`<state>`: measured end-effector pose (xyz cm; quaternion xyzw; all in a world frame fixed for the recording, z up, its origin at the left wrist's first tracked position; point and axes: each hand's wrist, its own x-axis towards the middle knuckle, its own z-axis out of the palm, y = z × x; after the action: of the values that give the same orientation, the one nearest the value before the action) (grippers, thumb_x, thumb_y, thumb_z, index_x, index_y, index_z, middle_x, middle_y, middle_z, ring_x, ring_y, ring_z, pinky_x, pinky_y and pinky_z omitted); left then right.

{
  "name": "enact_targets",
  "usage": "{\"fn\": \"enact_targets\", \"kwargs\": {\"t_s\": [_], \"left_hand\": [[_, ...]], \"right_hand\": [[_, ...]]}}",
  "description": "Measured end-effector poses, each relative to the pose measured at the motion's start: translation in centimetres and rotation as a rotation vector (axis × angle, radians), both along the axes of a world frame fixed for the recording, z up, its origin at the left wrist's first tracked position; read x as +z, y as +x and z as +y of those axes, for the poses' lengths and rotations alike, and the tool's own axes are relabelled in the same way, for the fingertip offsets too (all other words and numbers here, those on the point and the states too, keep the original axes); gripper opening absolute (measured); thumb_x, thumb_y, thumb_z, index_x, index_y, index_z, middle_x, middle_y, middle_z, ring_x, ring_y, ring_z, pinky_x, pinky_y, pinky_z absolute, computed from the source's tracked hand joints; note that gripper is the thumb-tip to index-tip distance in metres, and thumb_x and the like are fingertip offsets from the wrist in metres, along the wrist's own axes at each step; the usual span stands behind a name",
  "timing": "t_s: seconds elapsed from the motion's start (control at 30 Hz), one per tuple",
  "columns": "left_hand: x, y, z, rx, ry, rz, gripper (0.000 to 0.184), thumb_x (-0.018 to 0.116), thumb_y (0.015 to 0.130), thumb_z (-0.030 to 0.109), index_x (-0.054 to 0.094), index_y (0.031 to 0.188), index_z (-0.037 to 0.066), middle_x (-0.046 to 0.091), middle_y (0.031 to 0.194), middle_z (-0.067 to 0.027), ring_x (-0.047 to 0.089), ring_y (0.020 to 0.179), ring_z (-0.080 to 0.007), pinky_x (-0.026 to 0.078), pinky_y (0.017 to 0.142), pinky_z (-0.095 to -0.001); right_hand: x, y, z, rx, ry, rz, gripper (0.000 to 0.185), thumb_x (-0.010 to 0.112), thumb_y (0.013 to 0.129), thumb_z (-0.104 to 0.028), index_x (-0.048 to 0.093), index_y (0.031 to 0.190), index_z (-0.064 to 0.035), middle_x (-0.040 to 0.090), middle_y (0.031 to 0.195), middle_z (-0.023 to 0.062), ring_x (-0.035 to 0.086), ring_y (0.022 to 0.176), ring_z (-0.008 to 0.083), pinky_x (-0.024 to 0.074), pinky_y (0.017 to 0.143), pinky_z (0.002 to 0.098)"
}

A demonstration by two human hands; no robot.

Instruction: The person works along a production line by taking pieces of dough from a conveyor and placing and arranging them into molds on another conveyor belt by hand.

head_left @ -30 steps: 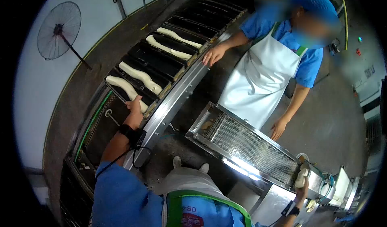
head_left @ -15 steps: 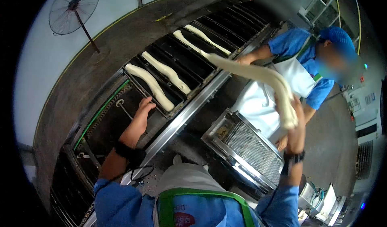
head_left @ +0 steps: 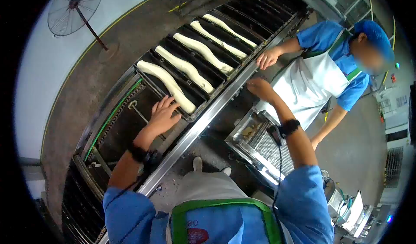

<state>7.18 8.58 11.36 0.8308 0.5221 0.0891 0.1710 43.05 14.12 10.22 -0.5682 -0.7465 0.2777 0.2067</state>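
Observation:
My left hand (head_left: 164,115) is open, its fingers spread over the near corner of the black baking pan (head_left: 189,119), beside the nearest dough strip (head_left: 168,84). Several long pale dough strips lie lengthwise in the pan's compartments. One of them, the middle dough strip (head_left: 203,52), lies nearest my right hand (head_left: 260,89). That hand hovers past the metal rail with its fingers curled together and no dough visible in it. Its fingertips are partly hidden from me.
A co-worker in a white apron (head_left: 310,83) stands at the right, one hand (head_left: 268,57) by the rail. Below is a machine with a perforated metal belt (head_left: 271,150). The metal rail (head_left: 203,121) runs along the pans. A large fan (head_left: 74,3) stands upper left.
The dough strip that my right hand held now lies in the middle compartment, let go. My right hand has moved left towards the rail. My left hand stays at the pan's corner.

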Motion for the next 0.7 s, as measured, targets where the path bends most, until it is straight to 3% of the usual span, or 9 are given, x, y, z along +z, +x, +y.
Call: {"fn": "enact_targets", "kwargs": {"t_s": [0.1, 0.13, 0.17, 0.23, 0.27, 0.43, 0.5, 0.7], "left_hand": [[-1.8, -0.2, 3.6, -0.053, -0.037, 0.148, 0.028, 0.045, 0.073, 0.025, 0.051, 0.094, 0.008, 0.042, 0.108, -0.0090, 0.029, 0.110, -0.0216, 0.016, 0.092, -0.0372], [-2.5, -0.5, 3.7, -0.079, 0.108, 0.131, 0.022, 0.044, 0.073, 0.025, 0.054, 0.084, 0.007, 0.049, 0.097, -0.0074, 0.037, 0.102, -0.0196, 0.020, 0.090, -0.0367], [-2.2, -0.6, 3.5, -0.087, 0.114, 0.134, 0.022, 0.044, 0.073, 0.025, 0.054, 0.084, 0.007, 0.049, 0.097, -0.0074, 0.037, 0.102, -0.0196, 0.020, 0.090, -0.0367], [-1.2, 0.2, 3.6, -0.109, 0.065, 0.143, 0.020, 0.043, 0.073, 0.024, 0.054, 0.079, 0.007, 0.052, 0.089, -0.0076, 0.044, 0.093, -0.0205, 0.026, 0.087, -0.0357], [-0.8, 0.5, 3.7, -0.153, 0.152, 0.077, 0.018, 0.044, 0.073, 0.021, 0.053, 0.075, 0.006, 0.053, 0.080, -0.0074, 0.047, 0.084, -0.0215, 0.029, 0.083, -0.0355], [-0.6, -1.1, 1.9, -0.150, 0.187, 0.083, 0.014, 0.046, 0.071, 0.017, 0.051, 0.068, 0.004, 0.051, 0.071, -0.0098, 0.047, 0.074, -0.0258, 0.035, 0.071, -0.0371], [0.1, -2.8, -0.2, -0.135, 0.162, 0.131, 0.013, 0.046, 0.071, 0.015, 0.050, 0.066, 0.003, 0.049, 0.069, -0.0119, 0.047, 0.071, -0.0277, 0.037, 0.065, -0.0377], [1.4, -11.4, -9.7, 0.153, -0.019, 0.356, 0.021, 0.045, 0.072, 0.021, 0.052, 0.064, 0.002, 0.052, 0.067, -0.0143, 0.049, 0.066, -0.0324, 0.039, 0.058, -0.0404]], "right_hand": [[-0.8, 2.3, -6.3, -0.063, -0.047, 0.049, 0.022, 0.051, 0.072, -0.015, 0.053, 0.088, 0.0000, 0.054, 0.086, 0.0145, 0.052, 0.077, 0.0234, 0.0405, 0.068, 0.0289], [-1.4, 3.2, -8.2, -0.044, -0.077, 0.086, 0.021, 0.051, 0.072, -0.015, 0.053, 0.087, 0.0001, 0.054, 0.085, 0.0130, 0.052, 0.077, 0.0224, 0.0405, 0.068, 0.0283], [-2.0, 3.9, -9.6, -0.024, -0.106, 0.123, 0.020, 0.050, 0.073, -0.014, 0.053, 0.086, 0.0002, 0.055, 0.084, 0.0115, 0.052, 0.076, 0.0214, 0.0406, 0.067, 0.0277], [-2.2, 4.8, -11.9, -0.106, -0.296, 0.234, 0.023, 0.051, 0.072, -0.010, 0.051, 0.093, 0.0000, 0.055, 0.087, 0.0091, 0.051, 0.079, 0.0146, 0.0408, 0.069, 0.0252], [-1.9, 5.1, -12.4, -0.107, -0.343, 0.153, 0.025, 0.052, 0.072, -0.012, 0.051, 0.094, -0.0005, 0.055, 0.088, 0.0098, 0.052, 0.079, 0.0152, 0.0413, 0.069, 0.0250], [-2.4, 6.4, -13.7, -0.151, -0.357, 0.285, 0.024, 0.052, 0.073, -0.015, 0.051, 0.092, -0.0002, 0.056, 0.085, 0.0112, 0.053, 0.074, 0.0171, 0.0416, 0.065, 0.0272], [-0.7, 6.1, -13.3, -0.099, -0.389, 0.179, 0.027, 0.051, 0.074, -0.018, 0.051, 0.094, 0.0004, 0.055, 0.086, 0.0116, 0.052, 0.078, 0.0177, 0.0414, 0.069, 0.0264], [0.2, 5.5, -13.1, 0.003, -0.288, 0.144, 0.029, 0.051, 0.073, -0.021, 0.051, 0.093, 0.0005, 0.055, 0.084, 0.0136, 0.052, 0.076, 0.0207, 0.0412, 0.068, 0.0281]]}}
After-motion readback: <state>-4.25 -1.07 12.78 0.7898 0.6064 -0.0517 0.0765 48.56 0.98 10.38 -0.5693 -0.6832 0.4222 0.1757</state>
